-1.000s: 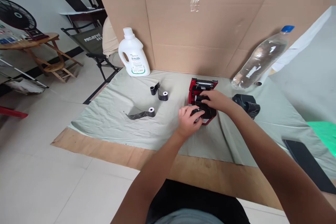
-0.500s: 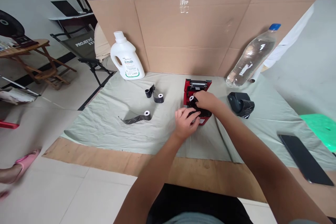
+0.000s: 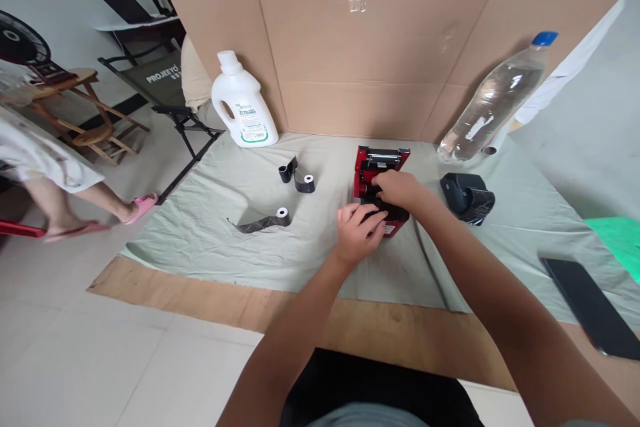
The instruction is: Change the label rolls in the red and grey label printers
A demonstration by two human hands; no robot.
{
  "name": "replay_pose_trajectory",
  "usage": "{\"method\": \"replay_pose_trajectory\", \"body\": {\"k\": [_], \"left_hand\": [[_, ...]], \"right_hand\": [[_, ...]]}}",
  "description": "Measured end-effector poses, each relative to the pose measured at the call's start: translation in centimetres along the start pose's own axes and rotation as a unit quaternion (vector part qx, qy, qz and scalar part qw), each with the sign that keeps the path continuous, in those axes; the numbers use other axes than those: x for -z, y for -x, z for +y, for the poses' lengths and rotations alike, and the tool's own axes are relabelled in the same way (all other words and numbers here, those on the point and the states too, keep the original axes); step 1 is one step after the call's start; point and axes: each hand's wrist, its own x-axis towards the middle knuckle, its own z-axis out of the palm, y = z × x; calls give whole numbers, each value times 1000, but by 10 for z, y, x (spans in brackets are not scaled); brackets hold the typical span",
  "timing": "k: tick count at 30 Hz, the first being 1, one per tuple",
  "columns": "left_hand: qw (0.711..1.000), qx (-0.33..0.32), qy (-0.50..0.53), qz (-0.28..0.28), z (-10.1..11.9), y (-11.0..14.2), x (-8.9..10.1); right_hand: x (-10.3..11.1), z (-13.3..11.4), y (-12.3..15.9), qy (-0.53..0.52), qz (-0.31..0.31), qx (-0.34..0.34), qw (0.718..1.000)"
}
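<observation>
A small red printer point(image 3: 381, 161) lies open on the grey-green cloth point(image 3: 225, 233) in the middle. My left hand point(image 3: 357, 232) is curled against its near left corner, gripping the front of the body. My right hand point(image 3: 397, 188) is closed over a black roll inside the open bay; the roll is mostly hidden under my fingers. Two black ribbon rolls with white cores lie to the left, one point(image 3: 303, 181) nearer the cardboard, one point(image 3: 265, 220) nearer me.
A white detergent jug point(image 3: 243, 105) and a clear bottle with a blue cap point(image 3: 495, 107) lean at the cardboard screen point(image 3: 380, 53). A black device point(image 3: 467, 197) sits right of the printer, a dark phone point(image 3: 593, 307) at the right edge. A person's legs in pink slippers point(image 3: 75, 203) are at left.
My right hand has pressed lower over the roll in the printer, hiding its white core. A person in pink slippers has walked into view at left. The camera shifted slightly.
</observation>
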Motion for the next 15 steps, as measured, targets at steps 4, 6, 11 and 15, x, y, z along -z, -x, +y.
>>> {"method": "replay_pose_trajectory", "body": {"k": [4, 6, 11, 15], "left_hand": [[1000, 3, -2, -4, 0, 0, 0], [1000, -9, -4, 14, 0, -1, 0], [1000, -14, -12, -3, 0, 0, 1], [999, -45, 8, -12, -1, 1, 5]], "right_hand": [[6, -9, -1, -8, -40, -22, 999], [12, -5, 9, -42, -12, -3, 999], [22, 21, 27, -132, 305, -35, 942], [8, 32, 15, -144, 330, -26, 933]]}}
